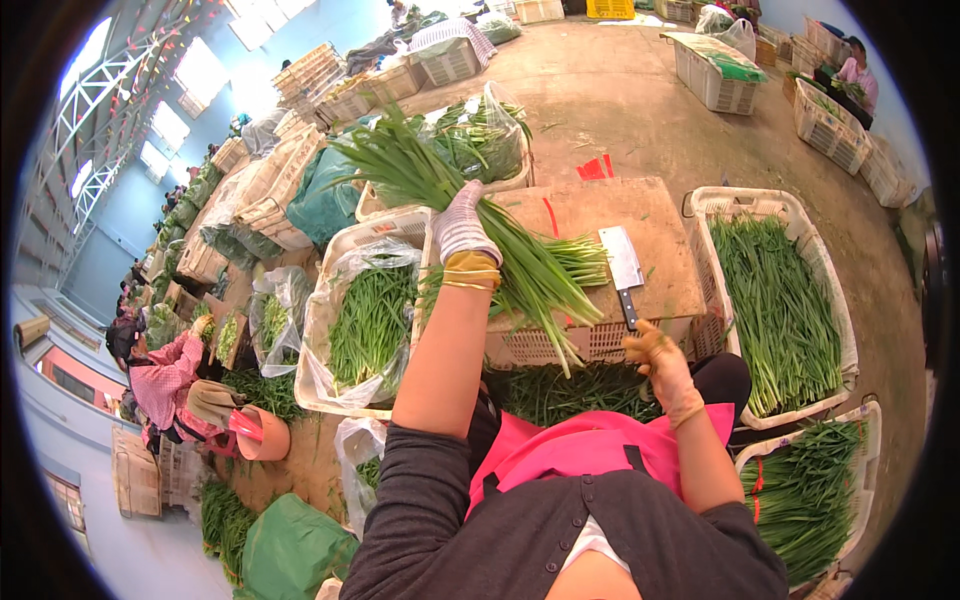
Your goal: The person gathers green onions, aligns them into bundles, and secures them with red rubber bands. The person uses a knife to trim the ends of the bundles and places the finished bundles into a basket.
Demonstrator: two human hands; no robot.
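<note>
My left hand, in a striped knit glove with a yellowish cuff, grips a bunch of long green leafy stalks, resembling garlic chives. The leaf tips fan out to the upper left and the pale ends hang at the lower right. Beneath it, another bunch lies on a wooden board laid over a plastic crate. A cleaver with a black handle rests on the board. My right hand, in a yellowish glove, is raised off the board near the cleaver's handle, fingers partly curled and holding nothing visible.
Crates of green stalks stand right, lower right and left of the board. Red strips lie at its far edge. Loose leaves cover the ground before me. A co-worker in pink sits at left beside a bucket.
</note>
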